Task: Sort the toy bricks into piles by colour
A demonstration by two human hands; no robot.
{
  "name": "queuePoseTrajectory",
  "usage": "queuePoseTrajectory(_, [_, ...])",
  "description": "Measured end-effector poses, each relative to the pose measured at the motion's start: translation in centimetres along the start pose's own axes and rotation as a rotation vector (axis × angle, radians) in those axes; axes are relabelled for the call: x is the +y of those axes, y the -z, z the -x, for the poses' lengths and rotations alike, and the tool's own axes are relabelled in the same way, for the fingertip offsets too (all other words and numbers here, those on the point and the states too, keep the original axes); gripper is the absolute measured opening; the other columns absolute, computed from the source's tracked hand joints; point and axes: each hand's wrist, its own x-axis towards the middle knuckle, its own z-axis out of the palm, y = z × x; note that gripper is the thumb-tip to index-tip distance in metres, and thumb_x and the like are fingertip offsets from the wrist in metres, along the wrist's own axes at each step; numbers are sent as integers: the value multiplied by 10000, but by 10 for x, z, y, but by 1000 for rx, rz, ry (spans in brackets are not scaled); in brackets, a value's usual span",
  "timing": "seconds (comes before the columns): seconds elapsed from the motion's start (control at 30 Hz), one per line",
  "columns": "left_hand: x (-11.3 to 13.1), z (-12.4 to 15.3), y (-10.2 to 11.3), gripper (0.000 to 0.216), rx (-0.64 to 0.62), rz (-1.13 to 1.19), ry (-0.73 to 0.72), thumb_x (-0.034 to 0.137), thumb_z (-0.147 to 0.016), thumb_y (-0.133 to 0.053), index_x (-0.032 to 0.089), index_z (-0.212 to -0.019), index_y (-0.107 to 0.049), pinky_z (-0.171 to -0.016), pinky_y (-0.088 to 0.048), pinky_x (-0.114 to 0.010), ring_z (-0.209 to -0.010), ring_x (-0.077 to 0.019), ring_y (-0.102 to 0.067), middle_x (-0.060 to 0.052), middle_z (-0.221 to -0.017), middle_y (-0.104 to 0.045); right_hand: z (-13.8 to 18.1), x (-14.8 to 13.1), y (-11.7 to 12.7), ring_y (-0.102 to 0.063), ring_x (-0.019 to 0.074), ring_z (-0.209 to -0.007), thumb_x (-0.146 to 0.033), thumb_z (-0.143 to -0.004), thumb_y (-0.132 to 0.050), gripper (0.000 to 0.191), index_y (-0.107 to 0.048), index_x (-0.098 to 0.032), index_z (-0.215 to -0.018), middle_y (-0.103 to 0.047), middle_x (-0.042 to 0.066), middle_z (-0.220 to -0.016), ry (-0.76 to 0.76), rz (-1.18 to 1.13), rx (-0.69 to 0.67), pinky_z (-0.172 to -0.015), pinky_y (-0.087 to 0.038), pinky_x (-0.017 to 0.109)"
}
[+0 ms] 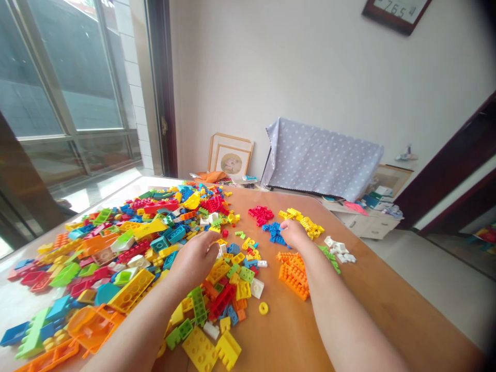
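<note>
My left hand (197, 257) reaches over the right side of a large mixed heap of plastic building bricks (135, 230). Its thumb and index finger are a little apart, near small white and yellow bricks, and the other fingers are hidden. My right hand (296, 233) is at a small pile of blue bricks (274, 232). Its fingers are pressed together at the edge of that pile, and what they pinch, if anything, is hidden. Around it lie piles of red bricks (261, 215), yellow bricks (312, 227), orange bricks (293, 276), green bricks (331, 260) and white bricks (341, 250).
The bricks lie on a brown wooden table (372, 310). A yellow ring (263, 308) lies apart near the front. Beyond the table stand a cloth-covered object (321, 157), a framed picture (231, 157) and a white cabinet (368, 225). Windows (77, 67) are at left.
</note>
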Motion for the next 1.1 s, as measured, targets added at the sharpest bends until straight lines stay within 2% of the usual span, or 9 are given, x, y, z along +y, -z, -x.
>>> queuePoseTrajectory(0.17, [-5,-2,2,363,14,-31,88,357,-952,-449,236,-1195,-689,-878,-522,-308,-1117,-258,-685,-83,-1218,-740,18,-26,-11,-639,172,-723,-187,-823,-581,187,-691,-208,-973,-716,23,-828,135,-102,-27,-628,-424,241])
queuePoseTrajectory(0.33, [-6,-2,4,330,-38,-73,142,298,-938,-450,240,-1154,-692,-832,-510,-275,-1089,-243,-694,-72,-1174,-756,50,-66,-30,-643,145,-761,-203,-836,-589,148,-702,-209,-931,-719,-14,-832,341,-204,-159,-673,-445,220])
queuePoseTrajectory(0.43, [-5,-1,3,320,-92,-122,125,270,-925,-452,256,-1129,-699,-802,-501,-266,-1065,-234,-700,-58,-1170,-760,72,-89,-37,-632,153,-761,-310,-859,-639,168,-732,-231,-974,-702,-5,-845,460,-173,-223,-679,-437,238])
queuePoseTrajectory(0.53, [-4,0,3,330,-122,-173,62,251,-923,-440,269,-1119,-704,-822,-491,-274,-1078,-231,-696,-49,-1178,-760,86,-104,-41,-634,175,-861,-463,-834,-718,313,-745,-286,-1092,-683,19,-1002,562,-46,-248,-749,-433,262])
queuePoseTrajectory(0.63, [-2,1,5,328,-146,-225,46,249,-923,-431,280,-1104,-702,-822,-480,-286,-1070,-237,-700,-43,-1151,-766,88,-104,-43,-629,184,-924,-430,-854,-702,256,-754,-303,-1070,-667,21,-1053,554,69,-259,-776,-418,260])
queuePoseTrajectory(0.8, [0,1,8,303,-150,-275,69,271,-930,-431,277,-1079,-695,-816,-466,-294,-1078,-246,-698,-52,-1144,-766,78,-93,-43,-620,188,-962,-283,-847,-654,225,-742,-272,-1054,-670,24,-1066,487,89,-245,-818,-414,258])
queuePoseTrajectory(1.0, [-1,0,5,278,-150,-272,76,293,-929,-447,273,-1063,-690,-777,-459,-285,-1023,-237,-702,-55,-1125,-762,81,-107,-47,-556,231,-1099,-314,-851,-662,258,-765,-318,-1087,-677,25,-1139,620,165,-223,-940,-383,328])
queuePoseTrajectory(1.1, [-2,0,5,277,-142,-268,59,296,-931,-451,268,-1063,-693,-791,-459,-284,-1029,-235,-698,-57,-1118,-761,84,-118,-50,-539,257,-1110,-362,-846,-667,231,-790,-347,-1042,-687,23,-1146,627,213,-243,-935,-379,366])
